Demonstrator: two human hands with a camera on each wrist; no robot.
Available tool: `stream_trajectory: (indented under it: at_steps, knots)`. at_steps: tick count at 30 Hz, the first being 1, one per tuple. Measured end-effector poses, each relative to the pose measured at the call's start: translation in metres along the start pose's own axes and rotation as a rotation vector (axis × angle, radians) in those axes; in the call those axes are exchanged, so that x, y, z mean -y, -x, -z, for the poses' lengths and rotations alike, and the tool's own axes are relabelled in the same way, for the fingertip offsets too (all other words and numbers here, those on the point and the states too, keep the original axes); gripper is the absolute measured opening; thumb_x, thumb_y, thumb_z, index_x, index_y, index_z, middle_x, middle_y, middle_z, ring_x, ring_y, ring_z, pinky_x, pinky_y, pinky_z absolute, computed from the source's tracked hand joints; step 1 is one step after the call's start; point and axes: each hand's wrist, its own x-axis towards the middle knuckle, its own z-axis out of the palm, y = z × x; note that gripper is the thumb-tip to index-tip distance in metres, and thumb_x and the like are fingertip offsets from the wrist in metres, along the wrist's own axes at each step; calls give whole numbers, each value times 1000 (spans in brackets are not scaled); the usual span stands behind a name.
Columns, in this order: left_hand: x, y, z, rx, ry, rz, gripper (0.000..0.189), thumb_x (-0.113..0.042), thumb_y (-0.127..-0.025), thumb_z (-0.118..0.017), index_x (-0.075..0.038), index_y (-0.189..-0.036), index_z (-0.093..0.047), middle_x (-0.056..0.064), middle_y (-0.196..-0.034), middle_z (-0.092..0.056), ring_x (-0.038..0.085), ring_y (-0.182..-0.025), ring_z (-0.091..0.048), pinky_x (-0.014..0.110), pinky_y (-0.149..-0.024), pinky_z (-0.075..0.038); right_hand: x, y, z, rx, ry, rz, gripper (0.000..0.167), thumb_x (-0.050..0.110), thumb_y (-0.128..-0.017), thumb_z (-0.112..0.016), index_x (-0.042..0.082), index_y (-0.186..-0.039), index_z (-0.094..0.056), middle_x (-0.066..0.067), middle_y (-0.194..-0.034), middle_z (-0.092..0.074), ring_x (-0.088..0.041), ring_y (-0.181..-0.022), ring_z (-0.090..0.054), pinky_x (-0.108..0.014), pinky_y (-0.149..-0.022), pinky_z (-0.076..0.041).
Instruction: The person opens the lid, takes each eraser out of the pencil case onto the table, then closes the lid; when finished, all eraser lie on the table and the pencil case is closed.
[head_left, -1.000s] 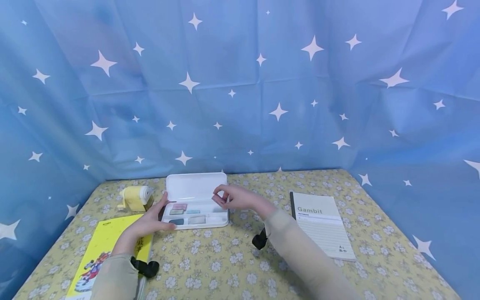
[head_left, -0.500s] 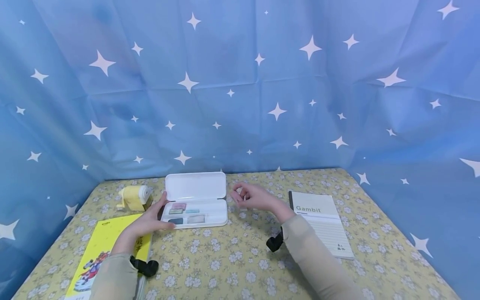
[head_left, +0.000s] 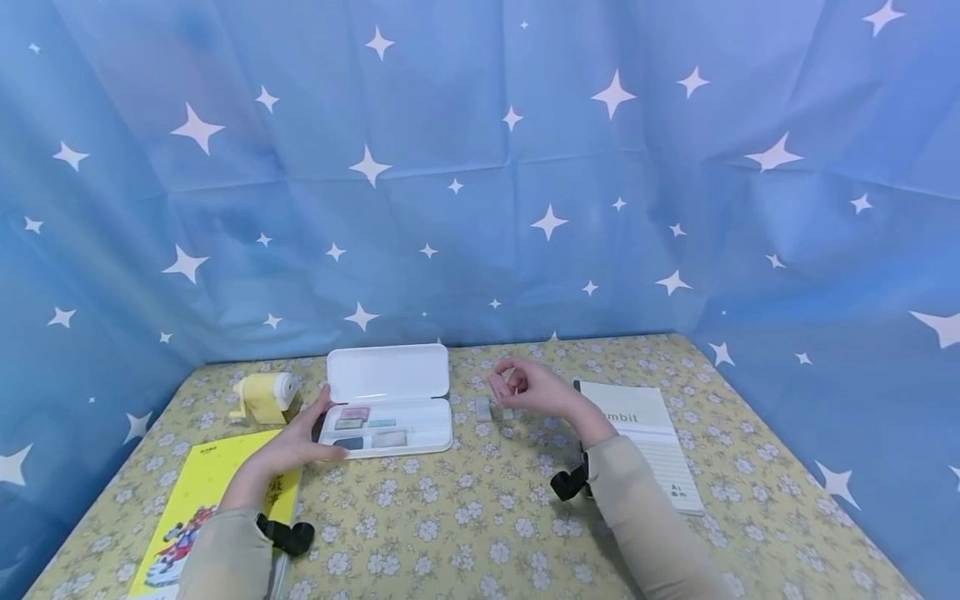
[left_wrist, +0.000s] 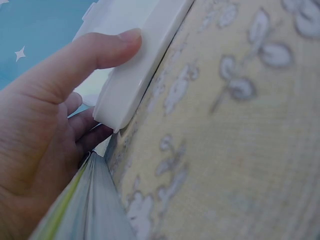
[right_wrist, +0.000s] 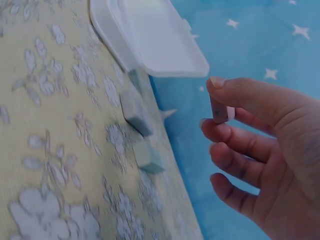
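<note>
My left hand (head_left: 303,442) holds the left end of an open white pencil case (head_left: 431,440), its thumb on the front edge in the left wrist view. Inside the case lie several small erasers, among them a pink eraser (head_left: 355,413), a dark one (head_left: 348,443) and a whitish one (head_left: 389,439). Right of the case, my right hand (head_left: 536,390) pinches another pink eraser (right_wrist: 219,111) above the cloth, between thumb and fingertips. Below it, a grey eraser (right_wrist: 135,112) and a pale green eraser (right_wrist: 147,157) stand on the cloth, apart from the fingers.
A yellow pencil sharpener (head_left: 264,398) stands at the back left. A yellow book (head_left: 202,500) lies partly under my left forearm. At the right is a notebook (head_left: 637,442), partly covered by my right wrist. Starry blue curtains (head_left: 480,167) surround the flowered tablecloth (head_left: 450,525).
My right hand has moved right, from over the case's right end to above the cloth. The grey and pale green erasers now show beside it. My left hand has stayed on the case.
</note>
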Motion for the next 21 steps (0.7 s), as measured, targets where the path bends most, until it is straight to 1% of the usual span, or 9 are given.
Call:
stream_trajectory:
  at_steps: [5,8,11,15,18,21]
  knots:
    - [-3,1,0,-5,-17,9,119,-23,-80,-80,-8,-154,11,28,-156,-13,44,-136,-28,58,-105,-24,-10,6,8,-29,-9,-20,41,20,-88,-72,15,-126,-56,-4,-86,-61,-20,-76,-59,-37,-71,-47]
    - [-3,1,0,-6,-23,18,119,-23,-80,-80,-8,-154,11,28,-156,-12,45,-136,-27,59,-105,-23,-14,9,12,-41,-7,-30,39,19,-88,-72,15,-125,-56,-4,-85,-62,-21,-74,-58,-37,-70,-47]
    - [-3,1,0,-13,-38,29,119,-25,-80,-80,-8,-154,10,28,-157,-10,45,-138,-23,60,-106,-20,-17,12,16,-56,-2,-34,36,18,-89,-71,15,-122,-57,-4,-83,-62,-21,-72,-57,-38,-69,-46]
    - [-2,1,0,-19,-55,29,118,-26,-80,-80,-9,-155,10,27,-157,-8,45,-139,-20,61,-106,-19,-21,14,18,-75,15,-41,34,18,-88,-71,12,-119,-58,-4,-81,-61,-21,-69,-55,-38,-69,-45]
    - [-2,1,0,-14,-51,20,118,-25,-80,-80,-9,-154,11,28,-156,-11,45,-138,-24,60,-105,-22,-23,16,18,-81,26,-52,32,17,-88,-70,10,-117,-58,-4,-81,-60,-20,-69,-54,-37,-68,-45]
    - [-3,1,0,-14,-47,17,118,-25,-80,-80,-9,-154,11,28,-156,-12,45,-137,-24,60,-104,-23,-27,17,18,-83,31,-66,32,16,-88,-71,8,-117,-58,-5,-83,-59,-20,-69,-54,-36,-65,-46]
